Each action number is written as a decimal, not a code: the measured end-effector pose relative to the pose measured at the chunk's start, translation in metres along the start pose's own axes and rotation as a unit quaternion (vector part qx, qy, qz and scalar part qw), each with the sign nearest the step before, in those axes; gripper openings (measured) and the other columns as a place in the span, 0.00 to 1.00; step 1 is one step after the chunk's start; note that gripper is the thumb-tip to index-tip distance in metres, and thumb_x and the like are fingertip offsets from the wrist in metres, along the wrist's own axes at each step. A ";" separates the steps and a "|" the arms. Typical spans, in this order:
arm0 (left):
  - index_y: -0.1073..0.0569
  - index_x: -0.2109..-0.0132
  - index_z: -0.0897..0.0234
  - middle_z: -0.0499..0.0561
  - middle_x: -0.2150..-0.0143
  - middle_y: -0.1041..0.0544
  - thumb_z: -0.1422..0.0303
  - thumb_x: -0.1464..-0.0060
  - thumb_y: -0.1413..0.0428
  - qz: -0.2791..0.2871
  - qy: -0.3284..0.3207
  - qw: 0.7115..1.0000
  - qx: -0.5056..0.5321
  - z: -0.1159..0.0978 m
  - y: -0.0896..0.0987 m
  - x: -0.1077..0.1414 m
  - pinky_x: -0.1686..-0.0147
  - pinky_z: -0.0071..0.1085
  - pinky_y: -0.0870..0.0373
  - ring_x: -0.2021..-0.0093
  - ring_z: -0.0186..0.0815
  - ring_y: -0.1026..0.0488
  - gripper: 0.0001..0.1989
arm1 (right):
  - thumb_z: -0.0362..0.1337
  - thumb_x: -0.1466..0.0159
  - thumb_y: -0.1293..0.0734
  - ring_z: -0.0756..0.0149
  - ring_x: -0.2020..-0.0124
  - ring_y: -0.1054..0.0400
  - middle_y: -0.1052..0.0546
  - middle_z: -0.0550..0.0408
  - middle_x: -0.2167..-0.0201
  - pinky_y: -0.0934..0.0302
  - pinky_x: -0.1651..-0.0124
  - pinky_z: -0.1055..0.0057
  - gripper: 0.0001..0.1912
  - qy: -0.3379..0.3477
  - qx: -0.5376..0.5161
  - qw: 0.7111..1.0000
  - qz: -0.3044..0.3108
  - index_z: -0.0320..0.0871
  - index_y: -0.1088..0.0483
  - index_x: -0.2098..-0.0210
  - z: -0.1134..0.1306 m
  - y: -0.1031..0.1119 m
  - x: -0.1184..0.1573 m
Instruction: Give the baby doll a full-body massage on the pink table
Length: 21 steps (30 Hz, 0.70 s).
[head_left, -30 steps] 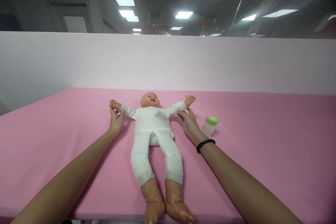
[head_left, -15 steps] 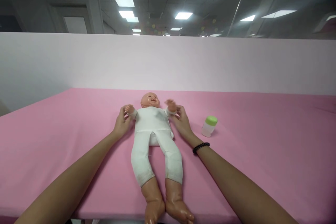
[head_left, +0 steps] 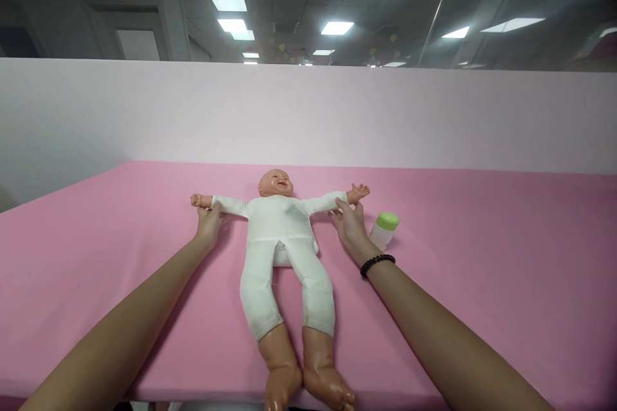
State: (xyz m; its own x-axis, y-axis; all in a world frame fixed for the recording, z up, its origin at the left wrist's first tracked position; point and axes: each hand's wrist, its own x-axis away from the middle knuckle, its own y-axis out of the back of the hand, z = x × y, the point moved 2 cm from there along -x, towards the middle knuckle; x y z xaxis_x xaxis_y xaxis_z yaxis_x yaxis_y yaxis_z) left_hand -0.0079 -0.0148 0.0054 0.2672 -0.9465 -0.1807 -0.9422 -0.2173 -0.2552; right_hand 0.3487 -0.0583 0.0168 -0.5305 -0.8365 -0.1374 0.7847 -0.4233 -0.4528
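A baby doll (head_left: 278, 250) in a white cloth suit lies on its back, with vinyl head, hands and feet. Its arms stretch straight out to both sides. My left hand (head_left: 209, 223) pinches the doll's arm (head_left: 226, 204) just below the wrist. On the other side, my right hand (head_left: 349, 228) grips the other arm (head_left: 328, 202) near its wrist. A small clear baby bottle (head_left: 384, 231) with a green cap stands just right of my right hand, not touched.
The doll lies on a pink-covered table (head_left: 120, 282), its feet close to the near edge. A pale pink partition (head_left: 308, 115) runs behind the table. Beyond it are a door and ceiling lights.
The doll's arms, bent in towards its chest half a second ago, are now stretched wide again. Both my hands have moved outward holding them.
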 end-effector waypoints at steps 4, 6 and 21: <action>0.40 0.42 0.59 0.60 0.42 0.30 0.64 0.38 0.46 0.097 -0.198 0.957 -0.186 -0.008 -0.011 0.016 0.45 0.46 0.28 0.44 0.44 0.28 0.19 | 0.37 0.40 0.30 0.58 0.47 0.29 0.26 0.48 0.46 0.34 0.41 0.54 0.27 0.207 0.184 0.947 0.160 0.48 0.40 0.43 0.009 -0.019 0.026; 0.35 0.42 0.60 0.60 0.40 0.30 0.66 0.37 0.48 0.227 -0.311 0.876 -0.290 -0.011 -0.020 0.028 0.39 0.48 0.33 0.39 0.46 0.32 0.18 | 0.34 0.38 0.33 0.55 0.40 0.34 0.28 0.48 0.42 0.41 0.35 0.51 0.20 0.304 0.282 0.863 0.289 0.48 0.33 0.46 0.008 -0.027 0.039; 0.35 0.53 0.58 0.54 0.49 0.27 0.72 0.49 0.36 0.005 -0.094 0.996 -0.012 -0.003 -0.010 0.010 0.53 0.35 0.25 0.51 0.40 0.25 0.20 | 0.32 0.44 0.27 0.65 0.55 0.27 0.28 0.53 0.49 0.27 0.55 0.66 0.28 0.082 0.042 0.996 0.012 0.50 0.41 0.48 0.001 -0.011 0.014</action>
State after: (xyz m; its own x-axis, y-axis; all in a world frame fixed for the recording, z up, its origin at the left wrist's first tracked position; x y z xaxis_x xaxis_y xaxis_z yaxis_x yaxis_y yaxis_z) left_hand 0.0036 -0.0229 0.0093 0.2882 -0.8882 -0.3579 -0.9491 -0.2154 -0.2297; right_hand 0.3328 -0.0661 0.0207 -0.5520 -0.7808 -0.2926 0.8178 -0.4383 -0.3731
